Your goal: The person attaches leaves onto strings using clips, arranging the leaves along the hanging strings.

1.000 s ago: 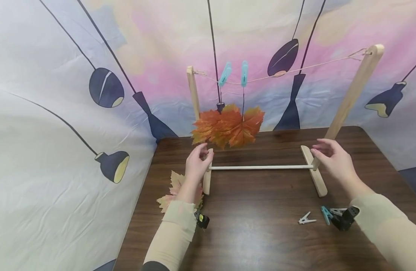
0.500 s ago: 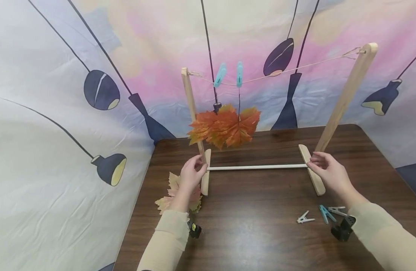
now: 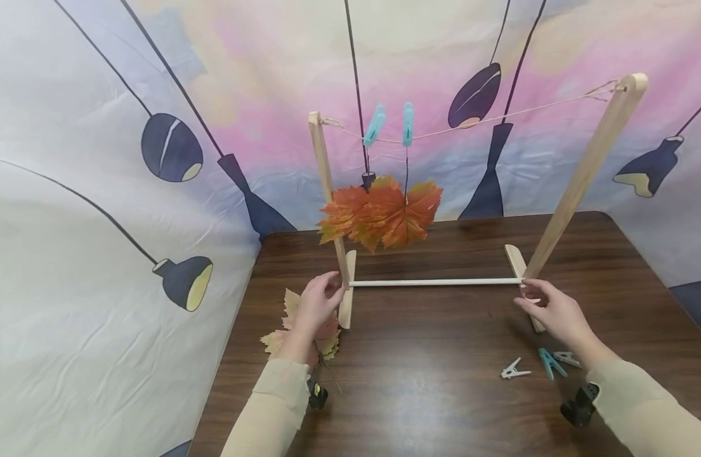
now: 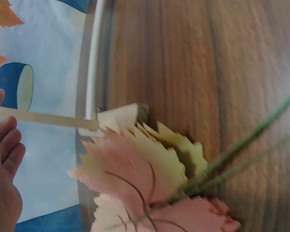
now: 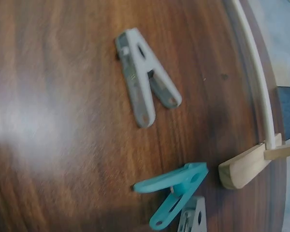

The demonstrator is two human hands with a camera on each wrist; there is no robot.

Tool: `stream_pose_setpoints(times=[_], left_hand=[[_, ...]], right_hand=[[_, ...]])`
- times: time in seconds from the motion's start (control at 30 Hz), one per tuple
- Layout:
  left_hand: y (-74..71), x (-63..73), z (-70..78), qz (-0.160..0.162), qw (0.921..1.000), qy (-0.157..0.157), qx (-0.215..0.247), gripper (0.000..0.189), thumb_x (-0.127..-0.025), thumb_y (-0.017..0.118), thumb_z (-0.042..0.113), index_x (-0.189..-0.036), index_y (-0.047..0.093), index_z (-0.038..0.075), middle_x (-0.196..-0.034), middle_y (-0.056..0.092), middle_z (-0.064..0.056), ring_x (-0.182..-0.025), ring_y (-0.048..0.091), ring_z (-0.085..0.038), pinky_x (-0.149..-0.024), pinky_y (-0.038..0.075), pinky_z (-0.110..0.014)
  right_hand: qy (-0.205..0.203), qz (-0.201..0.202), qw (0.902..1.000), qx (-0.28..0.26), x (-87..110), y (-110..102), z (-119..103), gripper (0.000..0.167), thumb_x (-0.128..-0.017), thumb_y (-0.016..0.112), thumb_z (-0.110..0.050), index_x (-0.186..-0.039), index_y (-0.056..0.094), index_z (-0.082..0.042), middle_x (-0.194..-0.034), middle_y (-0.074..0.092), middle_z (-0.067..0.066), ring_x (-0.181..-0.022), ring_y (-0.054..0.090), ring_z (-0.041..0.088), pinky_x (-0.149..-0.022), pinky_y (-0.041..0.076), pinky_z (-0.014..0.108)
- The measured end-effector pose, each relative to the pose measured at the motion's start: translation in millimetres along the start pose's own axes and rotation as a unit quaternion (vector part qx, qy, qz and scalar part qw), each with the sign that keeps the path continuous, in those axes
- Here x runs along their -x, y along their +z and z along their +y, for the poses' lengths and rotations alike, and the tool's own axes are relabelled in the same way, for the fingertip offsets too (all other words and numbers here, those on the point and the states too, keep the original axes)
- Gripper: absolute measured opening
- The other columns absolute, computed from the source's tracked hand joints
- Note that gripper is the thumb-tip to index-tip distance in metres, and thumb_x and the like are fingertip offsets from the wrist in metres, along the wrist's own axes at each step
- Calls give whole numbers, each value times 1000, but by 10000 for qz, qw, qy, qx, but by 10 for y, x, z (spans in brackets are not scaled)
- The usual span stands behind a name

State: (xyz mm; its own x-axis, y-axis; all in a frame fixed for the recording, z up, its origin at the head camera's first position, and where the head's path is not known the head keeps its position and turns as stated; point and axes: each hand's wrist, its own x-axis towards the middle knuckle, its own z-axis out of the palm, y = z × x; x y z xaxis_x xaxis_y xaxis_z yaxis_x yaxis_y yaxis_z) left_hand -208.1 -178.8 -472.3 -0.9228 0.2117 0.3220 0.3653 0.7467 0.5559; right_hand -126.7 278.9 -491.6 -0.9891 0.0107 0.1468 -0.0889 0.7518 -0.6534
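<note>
A wooden stand with two posts (image 3: 584, 174) and a white crossbar (image 3: 436, 282) stands on the table. From its string, two light-blue clothespins (image 3: 408, 124) hold orange maple leaves (image 3: 384, 212). My left hand (image 3: 316, 308) is beside the foot of the left post, its fingers loosely bent with nothing seen in them; in the left wrist view that hand (image 4: 5, 164) shows at the edge. Near the right post's foot, my right hand (image 3: 558, 314) has thumb and fingers parted, holding nothing. Pale pink-yellow leaves (image 4: 135, 169) lie under the left wrist.
On the dark wooden table (image 3: 430, 381), a grey clothespin (image 5: 145, 72), a teal clothespin (image 5: 176, 188) and another grey one (image 5: 193, 215) lie at the right, near my right wrist. A painted cloth backdrop (image 3: 259, 76) hangs behind and to the left.
Both hands have come down along the posts to the feet of the stand. The right hand's thumb and fingers have spread apart. Leaves, stand and clothespins stay in place.
</note>
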Motion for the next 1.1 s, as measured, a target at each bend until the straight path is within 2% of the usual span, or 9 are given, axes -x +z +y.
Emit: stream_pose_setpoints(times=[0.1,0.23,0.33,0.47,0.6,0.7,0.83,0.97,1.1], left_hand=[[-4,34,-63,-135,9999,83,-50,35,-83,69,11,-116,61,1,-93,63,-10,-91,59,-27,-81,48,-41],[-28,76,-118,-329,9993,136,134,39,-82,70,11,-118,60,-1,-97,64,-13,-92,60,-28,-82,48,-43],[-53,112,-135,-501,9984,128,239,41,-82,71,12,-120,60,0,-100,64,-13,-94,61,-29,-82,48,-45],[-72,172,-169,-716,9973,99,163,41,-82,71,16,-120,60,3,-103,64,-12,-96,61,-28,-83,47,-45],[-106,255,-231,-915,9957,117,84,39,-83,70,16,-119,60,2,-106,64,-13,-103,58,-32,-91,43,-48],[-145,335,-299,-1028,9947,-25,78,38,-82,70,11,-118,60,1,-108,64,-14,-111,55,-35,-96,39,-50],[-174,412,-390,-1157,9930,-193,132,42,-81,71,9,-121,59,1,-117,61,-16,-119,48,-39,-97,37,-52],[-164,446,-446,-1328,9908,-157,188,44,-81,73,11,-122,59,3,-127,55,-18,-124,42,-40,-98,36,-53],[-144,491,-472,-1479,9889,-80,120,45,-78,75,12,-121,60,5,-123,57,-15,-117,51,-35,-94,41,-50]], right_hand=[[-63,-111,9999,116,15,-5,35,52,-90,63,-30,-126,49,5,-111,59,29,-91,61,45,-67,51,50],[-137,-247,9994,208,48,-6,105,53,-89,64,-31,-127,50,4,-114,58,29,-92,61,44,-70,50,52],[-180,-325,9989,291,81,0,147,53,-89,65,-31,-126,51,4,-115,58,29,-91,61,43,-72,49,53],[-201,-417,9983,351,114,5,165,51,-88,65,-31,-124,53,4,-113,59,29,-90,62,41,-74,48,54],[-256,-465,9980,351,150,20,176,48,-87,67,-28,-122,54,3,-112,60,27,-88,63,39,-73,48,54],[-366,-506,9973,383,183,45,199,47,-86,68,-28,-120,56,2,-111,61,25,-85,64,36,-73,49,53],[-435,-507,9967,464,219,71,232,46,-86,69,-27,-119,57,2,-110,62,24,-83,65,35,-72,49,52],[-412,-500,9962,587,252,91,262,46,-86,69,-27,-119,57,2,-110,62,24,-83,65,36,-72,49,53],[-361,-610,9953,665,290,118,281,48,-84,70,-30,-119,57,1,-111,61,24,-86,64,36,-74,47,55]])
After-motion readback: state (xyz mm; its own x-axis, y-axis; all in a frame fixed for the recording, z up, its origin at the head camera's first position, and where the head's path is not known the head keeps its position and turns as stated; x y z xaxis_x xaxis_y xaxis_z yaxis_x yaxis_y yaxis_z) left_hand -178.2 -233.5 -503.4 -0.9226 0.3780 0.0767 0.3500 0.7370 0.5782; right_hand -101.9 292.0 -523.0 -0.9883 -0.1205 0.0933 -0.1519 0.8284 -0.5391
